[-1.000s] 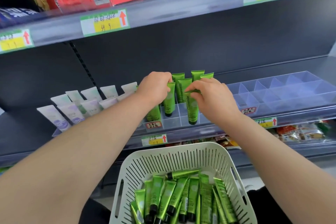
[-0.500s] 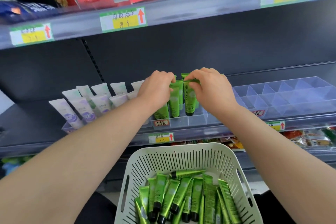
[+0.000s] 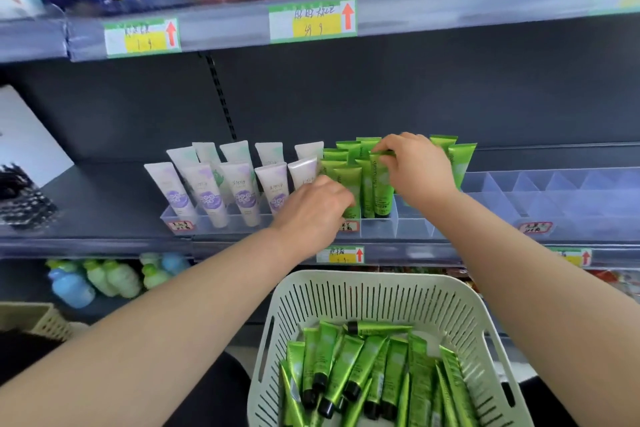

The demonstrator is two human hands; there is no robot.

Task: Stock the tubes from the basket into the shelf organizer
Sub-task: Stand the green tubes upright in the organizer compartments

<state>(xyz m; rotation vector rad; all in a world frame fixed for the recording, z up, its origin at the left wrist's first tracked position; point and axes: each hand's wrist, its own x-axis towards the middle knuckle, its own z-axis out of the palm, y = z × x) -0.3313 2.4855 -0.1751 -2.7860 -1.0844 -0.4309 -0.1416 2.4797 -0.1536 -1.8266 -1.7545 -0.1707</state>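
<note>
Since a second ago the right hand (image 3: 417,168) has seated its green tube (image 3: 381,184), fingers pinching its crimp, in the shelf organizer (image 3: 485,211); left hand (image 3: 313,206) curls beside the row, grip indeterminable; basket (image 3: 346,291) remains stocked.

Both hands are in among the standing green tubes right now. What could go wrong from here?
1. The right hand pinches the top of a green tube packed tightly among neighbours; seating it may tip those over.
2. The left hand sits beside the white tubes, which already lean; a nudge might topple them.
3. The basket is unsupported by either hand and may slip.
</note>
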